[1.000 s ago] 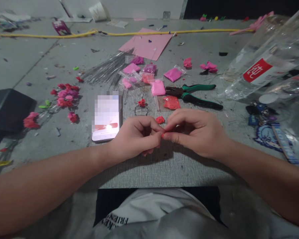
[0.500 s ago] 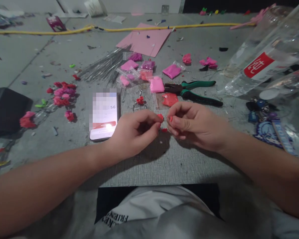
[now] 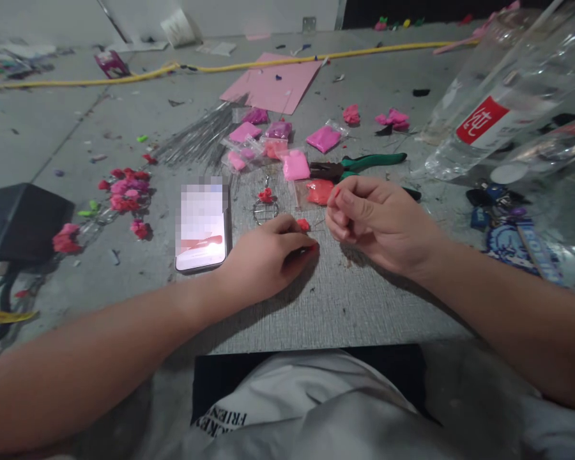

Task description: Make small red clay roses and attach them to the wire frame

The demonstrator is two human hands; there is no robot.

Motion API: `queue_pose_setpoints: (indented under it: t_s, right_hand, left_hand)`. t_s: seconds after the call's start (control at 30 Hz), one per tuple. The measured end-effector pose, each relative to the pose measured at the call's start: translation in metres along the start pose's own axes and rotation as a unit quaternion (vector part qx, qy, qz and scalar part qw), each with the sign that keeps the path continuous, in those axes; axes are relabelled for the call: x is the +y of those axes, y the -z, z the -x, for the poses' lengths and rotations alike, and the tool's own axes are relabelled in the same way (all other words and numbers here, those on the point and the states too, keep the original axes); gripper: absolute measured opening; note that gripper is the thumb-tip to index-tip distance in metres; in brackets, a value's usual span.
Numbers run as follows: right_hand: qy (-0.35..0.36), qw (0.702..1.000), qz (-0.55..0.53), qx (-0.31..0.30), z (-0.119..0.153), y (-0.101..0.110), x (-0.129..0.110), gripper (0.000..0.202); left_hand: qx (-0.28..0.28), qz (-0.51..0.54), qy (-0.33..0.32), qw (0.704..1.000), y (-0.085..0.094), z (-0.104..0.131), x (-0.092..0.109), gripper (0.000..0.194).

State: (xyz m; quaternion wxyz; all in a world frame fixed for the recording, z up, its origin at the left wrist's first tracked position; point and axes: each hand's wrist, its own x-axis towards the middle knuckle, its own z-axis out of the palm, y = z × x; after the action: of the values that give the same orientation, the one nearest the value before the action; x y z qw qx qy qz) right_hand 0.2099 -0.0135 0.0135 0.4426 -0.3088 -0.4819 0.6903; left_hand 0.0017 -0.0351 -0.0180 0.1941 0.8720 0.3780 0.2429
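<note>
My left hand (image 3: 271, 259) rests low over the table, thumb and fingers together on a small red piece of clay (image 3: 315, 246) that mostly hides under the fingertips. Just beyond its knuckles lies a red clay lump (image 3: 303, 224). My right hand (image 3: 376, 220) is raised a little to the right, pinching a tiny bit of red clay (image 3: 336, 193) between thumb and forefinger. Behind my left hand stands a bent wire frame (image 3: 265, 212) with a red clay flower (image 3: 265, 195) on it. A bag of red clay (image 3: 320, 191) lies close behind my right fingertips.
A lit phone (image 3: 201, 223) lies left of my left hand. Green-handled pliers (image 3: 371, 162) are partly behind my right hand. Several clay bags (image 3: 296, 165), wires (image 3: 196, 137), a pink sheet (image 3: 278, 80), clay flowers (image 3: 127, 190) and plastic bottles (image 3: 493, 121) surround the work area.
The red lump from my left fingers now lies on the table, and those fingers have come down onto the small red piece. My right hand has moved slightly up and away from the left.
</note>
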Motion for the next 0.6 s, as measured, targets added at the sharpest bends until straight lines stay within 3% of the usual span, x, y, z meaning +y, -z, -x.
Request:
queue_pose_setpoints:
  t_s: [0.07,0.13,0.27,0.33,0.43,0.5,0.6]
  right_hand:
    - [0.016,1.0,0.013,0.007,0.002,0.001,-0.001,0.036]
    - [0.042,0.998,0.039,0.013,0.006,0.001,-0.001,0.035]
    - [0.099,0.988,0.114,-0.007,0.021,-0.002,0.001,0.026]
    - [0.141,0.978,0.147,-0.052,0.027,-0.005,0.002,0.023]
    - [0.22,0.935,0.248,-0.127,0.031,-0.008,0.001,0.013]
    - [0.251,0.914,0.288,-0.14,0.03,-0.008,0.0,0.01]
    - [0.251,0.912,0.303,-0.115,0.028,-0.006,0.001,0.012]
  left_hand:
    - [0.033,0.096,0.022,0.995,0.003,-0.002,-0.002,0.019]
    - [0.075,0.22,0.065,0.971,0.005,-0.003,-0.003,0.018]
    - [0.124,0.447,0.145,0.874,0.006,-0.005,-0.002,0.018]
    - [0.125,0.526,0.162,0.826,0.006,-0.005,-0.001,0.018]
    - [0.102,0.599,0.17,0.776,0.005,-0.003,0.0,0.016]
    - [0.082,0.626,0.178,0.755,0.005,-0.001,0.0,0.016]
    - [0.067,0.638,0.192,0.743,0.004,0.002,0.0,0.019]
